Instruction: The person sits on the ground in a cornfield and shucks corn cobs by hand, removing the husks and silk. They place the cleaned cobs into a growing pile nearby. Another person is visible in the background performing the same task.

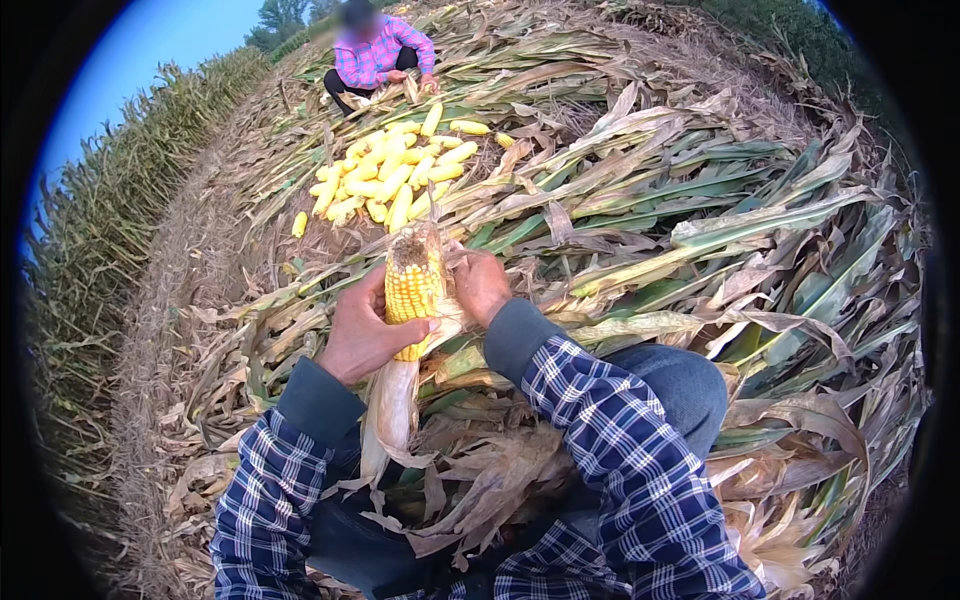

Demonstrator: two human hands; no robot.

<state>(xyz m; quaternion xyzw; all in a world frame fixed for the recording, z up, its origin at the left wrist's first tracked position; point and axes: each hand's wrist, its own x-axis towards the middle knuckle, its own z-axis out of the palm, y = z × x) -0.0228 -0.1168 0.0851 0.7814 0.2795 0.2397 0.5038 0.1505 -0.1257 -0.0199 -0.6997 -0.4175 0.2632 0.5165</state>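
A yellow ear of corn (410, 296) stands roughly upright in front of me, its kernels bare on the side towards me and its tip brown. My left hand (369, 324) is wrapped around its left side, with the thumb across the front. At the ear's right side, my right hand (480, 283) has its fingers curled on the husk (445, 319) that still covers that side; the fingertips are partly hidden. A pale strip of peeled husk (393, 416) hangs below the ear towards my lap.
Beyond my hands lies a pile of husked ears (390, 169) on the ground. Behind it a person in a pink plaid shirt (382, 54) crouches, hands at some husk. Cut corn stalks (690, 202) cover the ground to the right. Standing corn (112, 202) lines the left.
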